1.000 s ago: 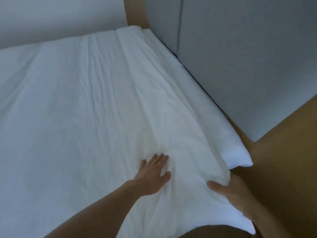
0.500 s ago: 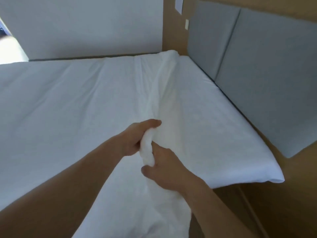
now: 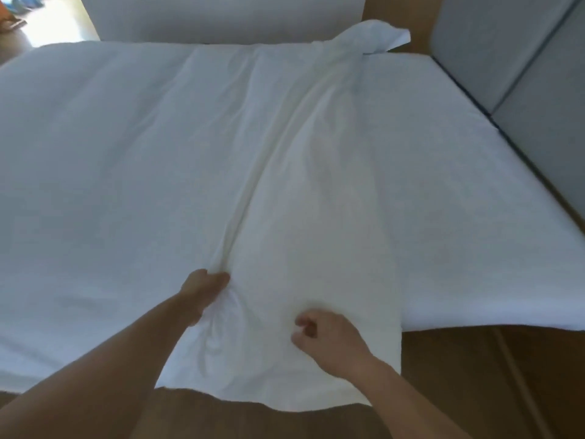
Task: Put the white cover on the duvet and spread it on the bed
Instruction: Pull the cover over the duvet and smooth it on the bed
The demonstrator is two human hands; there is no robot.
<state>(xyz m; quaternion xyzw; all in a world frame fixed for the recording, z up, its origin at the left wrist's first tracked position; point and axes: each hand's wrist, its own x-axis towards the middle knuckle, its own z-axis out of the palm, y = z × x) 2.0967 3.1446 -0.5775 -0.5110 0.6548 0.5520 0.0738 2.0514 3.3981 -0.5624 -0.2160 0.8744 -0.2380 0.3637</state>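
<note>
My left hand point(image 3: 205, 291) grips a bunched fold of the white covered duvet point(image 3: 300, 201). The duvet lies over the middle of the wide bed with a white sheet point(image 3: 474, 217), and its near end hangs off the near edge. A long ridge runs from my grip to the far corner point(image 3: 376, 34), which stands flipped up near the far wall. My right hand point(image 3: 323, 337) rests on the near end with its fingers curled. I cannot tell whether they pinch cloth or hold nothing.

If I tug from this one fold, I think the ridge will tighten rather than flatten, and the filling may bunch inside the cover. Too much pull toward me could slide the overhanging end off the bed. The far corner may settle doubled over, and the right strip of sheet beside the grey padded headboard panels point(image 3: 522, 74) would stay bare.

My left fingers are buried in the fold. White lies on white, so to the left I cannot make out where duvet ends and sheet begins. The cover's opening is not visible. My forearms run out of view at the near edge.
</note>
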